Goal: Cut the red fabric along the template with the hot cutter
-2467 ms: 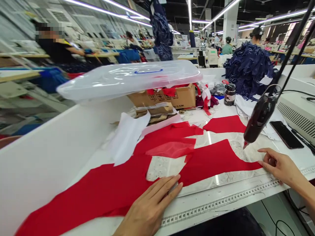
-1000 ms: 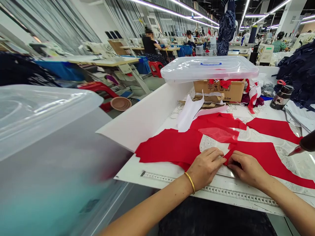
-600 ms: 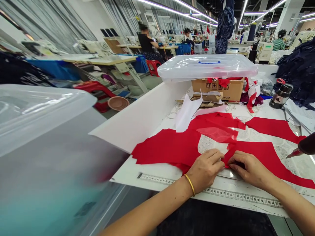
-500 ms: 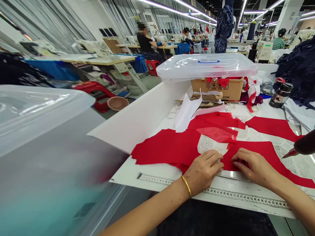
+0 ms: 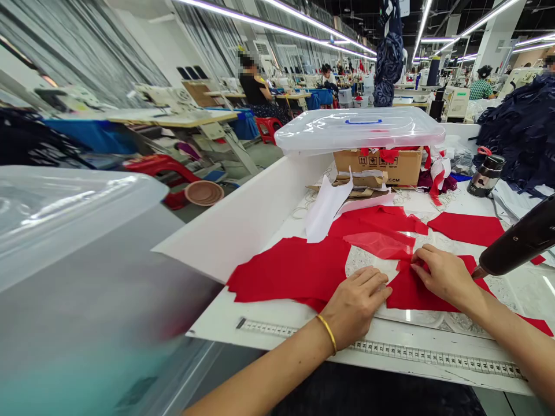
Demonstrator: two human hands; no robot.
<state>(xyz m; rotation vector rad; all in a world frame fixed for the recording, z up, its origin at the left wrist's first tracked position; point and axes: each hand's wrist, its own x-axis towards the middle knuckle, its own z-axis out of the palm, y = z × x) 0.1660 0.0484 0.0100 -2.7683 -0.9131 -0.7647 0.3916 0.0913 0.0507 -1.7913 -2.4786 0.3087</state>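
Note:
My left hand (image 5: pixel 359 300), with a gold bangle on its wrist, rests on the table with its fingers closed at the left edge of a red fabric piece (image 5: pixel 422 292). Fingers of my right hand (image 5: pixel 442 274) pinch the same piece at its upper left edge, just below a sheer red strip (image 5: pixel 384 242). Both sets of fingertips are partly hidden. Left of my hands lies a wide red fabric piece (image 5: pixel 290 268). A dark cylindrical tool (image 5: pixel 520 240) with a narrow tip juts in from the right, above the right forearm.
A measuring tape (image 5: pixel 403 351) runs along the table's front edge. Behind the fabric stand a cardboard box (image 5: pixel 377 164) under a clear plastic lid (image 5: pixel 359 127), and a dark bottle (image 5: pixel 485 175). A white panel (image 5: pixel 243 216) rises at left, beside a translucent bin (image 5: pixel 78 260).
My right hand has moved up from the lower part of the red fabric piece to its upper edge. My left hand stays nearly in place. The view has shifted slightly, and more of the dark tool shows.

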